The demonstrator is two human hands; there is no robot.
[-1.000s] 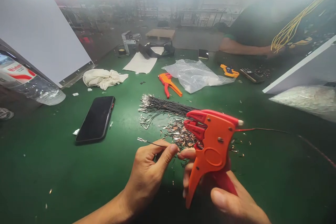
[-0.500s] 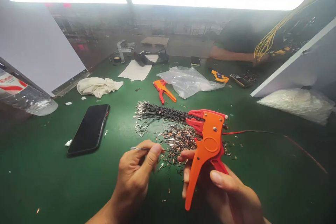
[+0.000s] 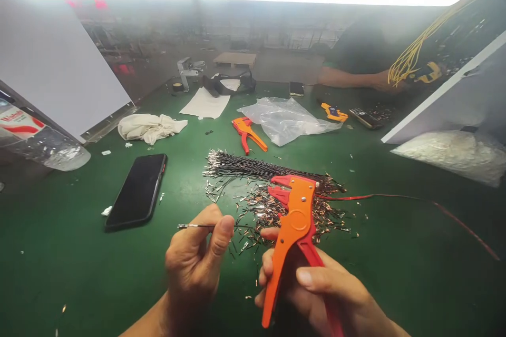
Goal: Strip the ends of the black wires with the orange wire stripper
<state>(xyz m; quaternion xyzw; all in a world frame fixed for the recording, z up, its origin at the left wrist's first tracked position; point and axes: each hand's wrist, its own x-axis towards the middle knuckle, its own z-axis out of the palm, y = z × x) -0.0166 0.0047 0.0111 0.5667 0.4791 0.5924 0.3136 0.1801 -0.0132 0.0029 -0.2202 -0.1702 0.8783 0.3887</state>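
Observation:
Pinched between thumb and forefinger of my left hand [image 3: 200, 255] is a thin black wire [image 3: 203, 226], its metal terminal pointing left. My right hand [image 3: 320, 287] is wrapped round the handles of an orange and red wire stripper [image 3: 294, 224], held upright with its jaws toward the left. Nothing shows between those jaws. Behind the tool lies a bundle of black wires [image 3: 245, 163], silvery terminals at its left end and copper tips at its right. A heap of short wire scraps [image 3: 256, 210] spreads below the bundle, partly hidden by the stripper.
A phone [image 3: 138, 189] lies left, near a cloth [image 3: 152, 126] and a plastic bottle [image 3: 43, 139]. Farther back are a second stripper [image 3: 249, 134], a clear plastic bag [image 3: 286, 118] and a yellow tool [image 3: 334, 112]. A co-worker's arm [image 3: 351, 78] is at the back right beside yellow wires [image 3: 411, 60].
The wire stripper has moved left and slightly down in my right hand, uncovering the bundle's right end. My left hand has shifted a little left with the wire.

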